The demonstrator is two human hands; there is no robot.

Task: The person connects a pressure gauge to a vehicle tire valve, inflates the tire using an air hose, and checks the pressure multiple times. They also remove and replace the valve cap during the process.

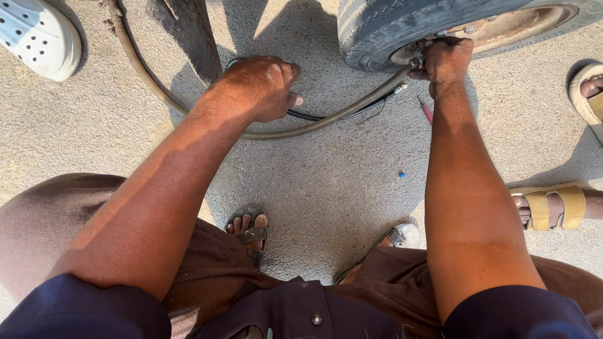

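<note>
At the upper right of the frame, the right hand pinches the air hose end against the tyre valve. The left hand, upper centre, is curled over a thin black hose; how firmly it grips I cannot tell.

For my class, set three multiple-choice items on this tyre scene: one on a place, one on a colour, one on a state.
1. Where is the right hand?
A. at the rim of the tyre
B. on the knee
C. flat on the ground

2. What colour is the small cap on the ground?
A. yellow
B. blue
C. white

3. How is the left hand?
A. spread open
B. pointing up
C. closed around the hose

Answers: 1 A, it presses the hose end at the wheel rim; 2 B, a blue dot lies between the arms; 3 C, the fingers are curled and the hose runs out from the fist.
</note>
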